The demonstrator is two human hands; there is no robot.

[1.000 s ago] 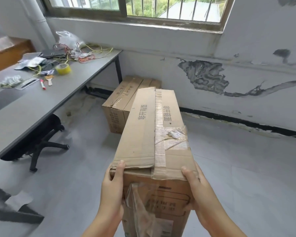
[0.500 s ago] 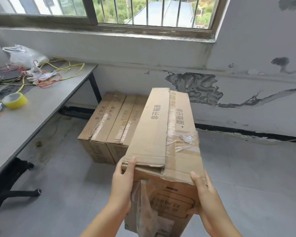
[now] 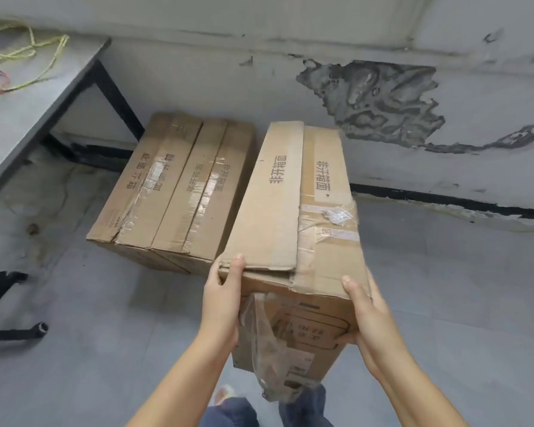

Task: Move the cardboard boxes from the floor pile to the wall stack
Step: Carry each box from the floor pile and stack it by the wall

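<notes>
I see long carton [image 3: 293,192] carried above floor, near 2 wall boxes [image 3: 179,183]. Left hand [image 3: 224,295], right hand [image 3: 366,306] grip near-end corners. Looks stiff, bulky; loose film [image 3: 267,343] slippery, avoid.

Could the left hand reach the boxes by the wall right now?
Probably not: the left hand grips the carried box, as does the right hand. The wall boxes lie ahead, unobstructed.
</notes>
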